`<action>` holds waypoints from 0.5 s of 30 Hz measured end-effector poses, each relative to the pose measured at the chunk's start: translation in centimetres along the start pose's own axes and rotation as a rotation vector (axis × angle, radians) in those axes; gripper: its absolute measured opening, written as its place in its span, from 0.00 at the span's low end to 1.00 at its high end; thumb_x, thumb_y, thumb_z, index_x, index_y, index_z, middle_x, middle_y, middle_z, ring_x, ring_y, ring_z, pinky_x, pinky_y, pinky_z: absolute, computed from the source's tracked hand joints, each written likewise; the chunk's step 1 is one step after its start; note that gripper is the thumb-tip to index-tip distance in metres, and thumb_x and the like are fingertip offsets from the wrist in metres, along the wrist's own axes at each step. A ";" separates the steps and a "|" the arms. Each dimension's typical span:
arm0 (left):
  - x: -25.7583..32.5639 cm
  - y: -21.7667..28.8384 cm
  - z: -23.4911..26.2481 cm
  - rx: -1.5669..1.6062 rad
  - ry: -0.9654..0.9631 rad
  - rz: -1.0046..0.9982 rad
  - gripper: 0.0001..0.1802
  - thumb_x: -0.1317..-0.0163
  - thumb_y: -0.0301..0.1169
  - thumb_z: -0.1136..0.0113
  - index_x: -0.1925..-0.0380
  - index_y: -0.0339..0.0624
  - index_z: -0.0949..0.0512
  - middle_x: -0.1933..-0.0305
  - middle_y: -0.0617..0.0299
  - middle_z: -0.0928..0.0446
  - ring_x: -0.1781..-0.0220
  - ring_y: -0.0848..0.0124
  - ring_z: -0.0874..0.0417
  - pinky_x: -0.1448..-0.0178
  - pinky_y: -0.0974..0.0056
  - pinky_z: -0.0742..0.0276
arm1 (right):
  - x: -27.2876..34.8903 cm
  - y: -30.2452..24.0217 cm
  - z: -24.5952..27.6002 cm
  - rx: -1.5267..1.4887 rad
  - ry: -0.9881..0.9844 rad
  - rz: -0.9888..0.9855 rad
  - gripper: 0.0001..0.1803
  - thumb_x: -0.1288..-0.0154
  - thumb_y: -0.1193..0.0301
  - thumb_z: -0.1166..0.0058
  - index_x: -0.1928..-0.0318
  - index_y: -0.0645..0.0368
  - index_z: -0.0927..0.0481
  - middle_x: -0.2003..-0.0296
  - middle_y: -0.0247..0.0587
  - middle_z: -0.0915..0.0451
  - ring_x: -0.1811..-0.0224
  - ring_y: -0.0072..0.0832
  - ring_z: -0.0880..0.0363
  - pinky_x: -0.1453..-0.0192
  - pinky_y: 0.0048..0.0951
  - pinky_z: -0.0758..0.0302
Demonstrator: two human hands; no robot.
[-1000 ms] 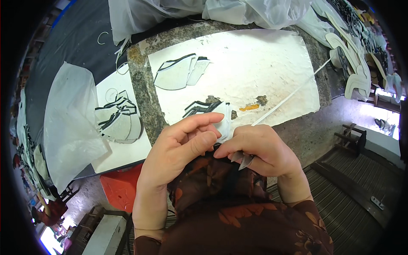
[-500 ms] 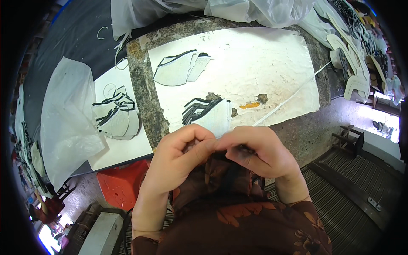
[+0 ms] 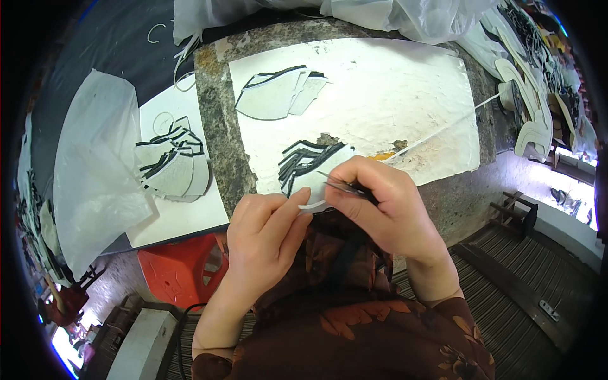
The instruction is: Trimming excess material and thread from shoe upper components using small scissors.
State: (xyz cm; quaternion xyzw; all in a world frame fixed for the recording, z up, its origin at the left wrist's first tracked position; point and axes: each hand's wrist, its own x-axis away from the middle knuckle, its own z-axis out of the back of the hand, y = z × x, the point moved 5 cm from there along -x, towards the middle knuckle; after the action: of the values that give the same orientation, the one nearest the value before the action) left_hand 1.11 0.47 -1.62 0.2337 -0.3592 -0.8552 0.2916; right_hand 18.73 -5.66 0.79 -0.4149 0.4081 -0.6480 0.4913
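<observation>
My right hand [image 3: 377,206] is closed around dark thread snips [image 3: 347,186], their pointed blade reaching left between thumb and forefinger. At its left, my left hand [image 3: 266,231] pinches a short white strip [image 3: 311,206] whose end shows between the two hands. Just beyond my fingers lies a fanned pile of white curved pieces with black edging [image 3: 310,163], partly covered by the hands. Farther off, a smaller pair of black-edged white pieces [image 3: 272,95] lies on the white sheet [image 3: 392,82]. A long narrow white tape [image 3: 437,132] stretches from the right toward my right hand.
Another heap of black-edged pieces [image 3: 177,164] rests on a board at left, beside a translucent plastic bag [image 3: 98,171]. A red stool [image 3: 174,269] stands below the table edge. Plastic sheeting [image 3: 405,19] lines the back; pale cut shapes [image 3: 529,104] lie at far right.
My hands have moved apart, uncovering the white strip. The snips, earlier tucked in my right palm, now point out toward the left. The view has shifted slightly.
</observation>
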 end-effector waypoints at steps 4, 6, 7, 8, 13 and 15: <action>0.5 -0.6 -0.6 -0.051 0.016 -0.088 0.18 0.42 0.24 0.26 0.50 0.41 0.13 0.62 0.62 0.22 0.63 0.61 0.22 0.59 0.59 0.27 | -1.2 -0.3 -1.7 0.069 -0.034 0.086 0.06 0.32 0.73 0.39 0.58 0.60 0.21 0.64 0.48 0.17 0.61 0.50 0.17 0.60 0.42 0.22; 0.5 -0.6 -0.5 -0.071 0.027 -0.101 0.19 0.43 0.24 0.26 0.49 0.41 0.13 0.61 0.63 0.22 0.63 0.62 0.22 0.59 0.58 0.27 | -1.8 0.3 -1.9 0.146 -0.010 0.026 0.06 0.31 0.72 0.39 0.58 0.59 0.21 0.65 0.48 0.17 0.62 0.50 0.17 0.61 0.43 0.23; 0.4 -0.4 -0.6 -0.082 0.027 -0.103 0.20 0.43 0.24 0.25 0.48 0.42 0.12 0.62 0.63 0.23 0.63 0.62 0.23 0.59 0.58 0.27 | -2.0 0.8 -1.8 0.222 0.013 -0.032 0.06 0.30 0.71 0.40 0.58 0.59 0.21 0.66 0.48 0.17 0.62 0.50 0.16 0.62 0.43 0.23; 0.4 -0.3 -0.6 -0.093 0.028 -0.105 0.20 0.43 0.24 0.25 0.48 0.42 0.12 0.62 0.64 0.23 0.63 0.63 0.23 0.59 0.59 0.27 | -2.1 1.0 -1.9 0.222 0.010 -0.031 0.06 0.30 0.71 0.40 0.58 0.59 0.21 0.66 0.48 0.17 0.62 0.50 0.16 0.62 0.43 0.23; 0.3 -0.1 -0.6 -0.107 0.028 -0.103 0.21 0.43 0.24 0.25 0.48 0.43 0.12 0.62 0.64 0.24 0.64 0.63 0.23 0.59 0.59 0.27 | -2.1 1.3 -1.7 0.329 0.083 -0.035 0.05 0.31 0.73 0.39 0.61 0.61 0.21 0.70 0.46 0.18 0.70 0.43 0.18 0.65 0.36 0.24; 0.3 -0.1 -0.5 -0.113 0.024 -0.097 0.21 0.44 0.24 0.25 0.48 0.43 0.12 0.63 0.64 0.24 0.64 0.64 0.23 0.59 0.59 0.27 | -2.1 1.4 -1.7 0.332 0.091 -0.036 0.06 0.31 0.72 0.39 0.61 0.61 0.21 0.70 0.46 0.18 0.70 0.43 0.18 0.65 0.36 0.24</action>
State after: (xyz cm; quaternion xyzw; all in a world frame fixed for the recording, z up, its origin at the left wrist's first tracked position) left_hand 1.22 0.10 -2.08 0.2445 -0.2950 -0.8843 0.2667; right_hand 17.95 -3.63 -1.39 -0.3056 0.3099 -0.7335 0.5221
